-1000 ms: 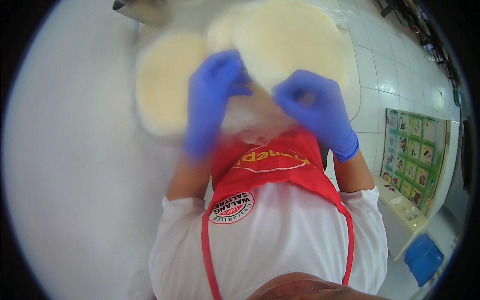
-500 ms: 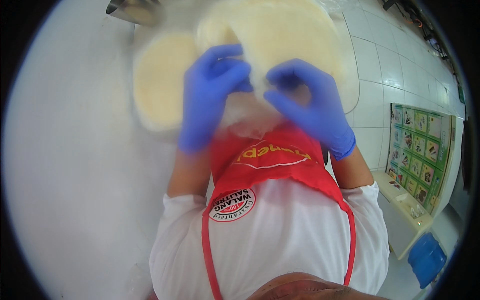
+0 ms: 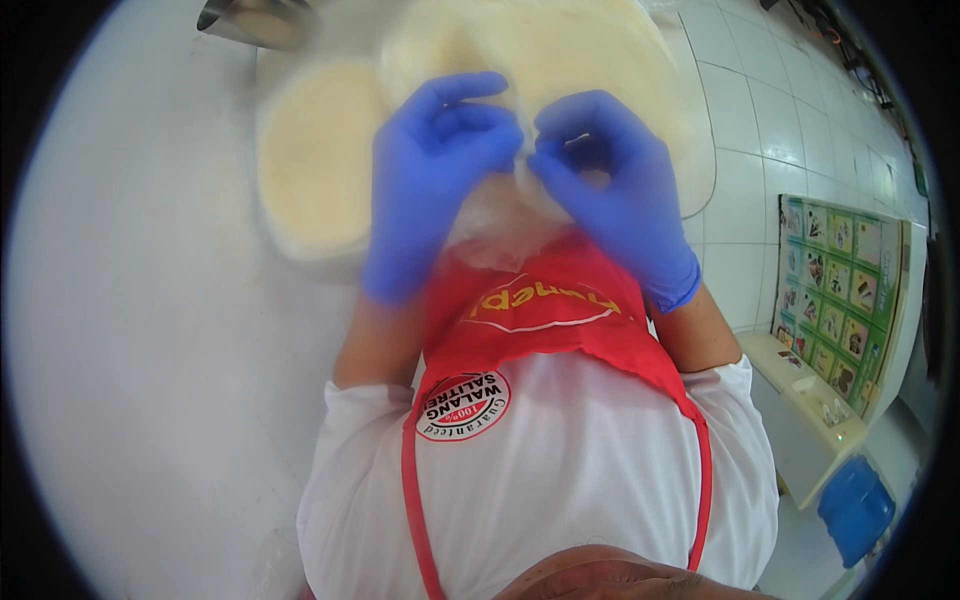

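Pale-cream, flat rounded sheet [image 3: 590, 50] is lying beyond the red cloth apron [image 3: 540, 300] in the head view; nearer that apron, the blue-gloved left hand [image 3: 440, 165] and blue-gloved right hand [image 3: 620, 180] are showing curled fingers; whether they're pinching anything, I cannot tell.

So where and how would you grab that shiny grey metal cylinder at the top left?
Probably its curved side wall, from the near side: the shiny grey metal cylinder shows that rounded wall uncovered, while its far part runs out of the picture. The blue-gloved left hand is the closer one.
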The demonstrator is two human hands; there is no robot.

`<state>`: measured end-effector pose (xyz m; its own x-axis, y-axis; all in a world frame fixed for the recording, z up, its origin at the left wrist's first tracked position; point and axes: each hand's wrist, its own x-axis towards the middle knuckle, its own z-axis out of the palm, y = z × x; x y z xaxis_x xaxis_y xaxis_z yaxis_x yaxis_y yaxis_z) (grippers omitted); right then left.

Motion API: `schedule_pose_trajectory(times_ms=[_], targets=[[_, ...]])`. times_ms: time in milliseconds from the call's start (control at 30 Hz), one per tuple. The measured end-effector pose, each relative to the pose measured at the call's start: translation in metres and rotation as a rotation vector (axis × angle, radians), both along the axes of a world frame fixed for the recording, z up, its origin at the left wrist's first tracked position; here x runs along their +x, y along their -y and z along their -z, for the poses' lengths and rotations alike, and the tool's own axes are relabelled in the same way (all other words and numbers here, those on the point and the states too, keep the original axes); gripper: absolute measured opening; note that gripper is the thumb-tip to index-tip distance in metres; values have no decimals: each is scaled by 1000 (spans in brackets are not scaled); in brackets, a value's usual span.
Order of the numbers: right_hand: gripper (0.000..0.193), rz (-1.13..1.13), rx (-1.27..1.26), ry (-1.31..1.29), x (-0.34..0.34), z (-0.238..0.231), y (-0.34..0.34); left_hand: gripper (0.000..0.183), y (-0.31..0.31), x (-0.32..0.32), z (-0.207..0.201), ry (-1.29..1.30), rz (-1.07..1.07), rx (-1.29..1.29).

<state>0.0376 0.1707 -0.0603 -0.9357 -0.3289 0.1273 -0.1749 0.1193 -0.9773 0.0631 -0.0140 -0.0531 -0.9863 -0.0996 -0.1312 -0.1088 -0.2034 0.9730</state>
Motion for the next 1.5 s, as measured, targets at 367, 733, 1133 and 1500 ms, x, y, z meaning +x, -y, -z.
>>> schedule_pose_trajectory(times_ms=[367,733,1133,1500], targets=[[26,-47,-110,38,0,6,-2,52,-1,5,1,-15,-21,-2],[35,26,-30,21,0,-2,-1,33,-12,8,8,-116,-77,-3],[31,114,-45,-95,-11,4,-15,18,-9,10,23,-283,-105,-155],[9,196,119,-386,-23,2,-8,8,-28,-5,15,-366,-160,-476]])
